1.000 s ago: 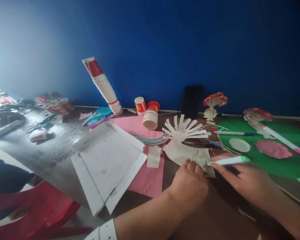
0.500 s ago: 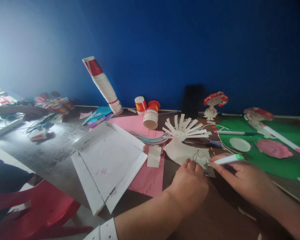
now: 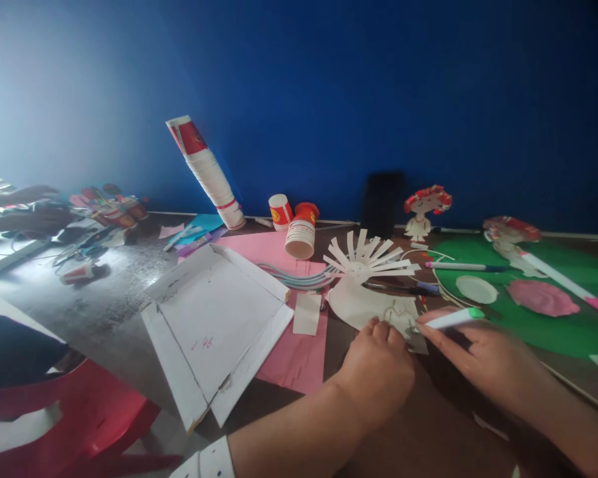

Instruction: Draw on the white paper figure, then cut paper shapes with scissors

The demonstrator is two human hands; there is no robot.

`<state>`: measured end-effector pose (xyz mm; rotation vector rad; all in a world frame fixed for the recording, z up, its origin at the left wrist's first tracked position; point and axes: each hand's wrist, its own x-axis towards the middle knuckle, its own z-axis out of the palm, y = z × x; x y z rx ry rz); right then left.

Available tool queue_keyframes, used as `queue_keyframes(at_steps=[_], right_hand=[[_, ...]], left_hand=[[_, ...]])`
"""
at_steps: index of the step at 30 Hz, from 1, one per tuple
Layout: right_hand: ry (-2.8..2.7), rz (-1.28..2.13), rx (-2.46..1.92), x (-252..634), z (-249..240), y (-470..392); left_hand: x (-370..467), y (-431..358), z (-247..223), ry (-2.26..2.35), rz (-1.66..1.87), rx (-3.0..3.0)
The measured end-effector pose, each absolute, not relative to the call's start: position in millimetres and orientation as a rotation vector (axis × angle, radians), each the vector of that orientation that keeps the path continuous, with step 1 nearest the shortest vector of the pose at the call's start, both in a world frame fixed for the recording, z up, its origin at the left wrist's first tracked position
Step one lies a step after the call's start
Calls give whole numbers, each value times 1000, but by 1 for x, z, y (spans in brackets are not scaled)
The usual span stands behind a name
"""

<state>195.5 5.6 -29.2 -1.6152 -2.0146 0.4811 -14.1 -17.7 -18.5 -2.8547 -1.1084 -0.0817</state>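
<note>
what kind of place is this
Probably a craft workspace, maybe a classroom: the right hand holds a white marker with a green end, near a white paper cutout with fringed strips and a scalloped pink paper piece.

The box lid [image 3: 214, 318] is white, marked with red handwriting. Beyond it, the wall [image 3: 299, 99] is blue and the cup stack [image 3: 210, 178] white and red. Rightward lie a pink sheet [image 3: 296, 365], a white, green-ended marker [image 3: 451, 318] and a green sheet [image 3: 543, 337]. Nearer, the white sleeve [image 3: 210, 460] carries dark dots.
</note>
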Motion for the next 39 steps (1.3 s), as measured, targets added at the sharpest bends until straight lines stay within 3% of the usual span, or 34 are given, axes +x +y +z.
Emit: queue_keyframes(at_steps=[9,18,29,39], right_hand=[[-1675,370,-1556,194,-9,5],[-1619,542,-1602,194,-17,3],[-1578,430,-1479,192,-20,2],[-1438,823,-1450,188,-10,-2]], left_hand=[[-17,-13,-22,-1146,-147,-2904],[-18,-10,-31,-1160,-333,-2841],[-37,-8,-15,-1172,-1224,-2216],[-36,-19,-18,-947,-1128,-2370]])
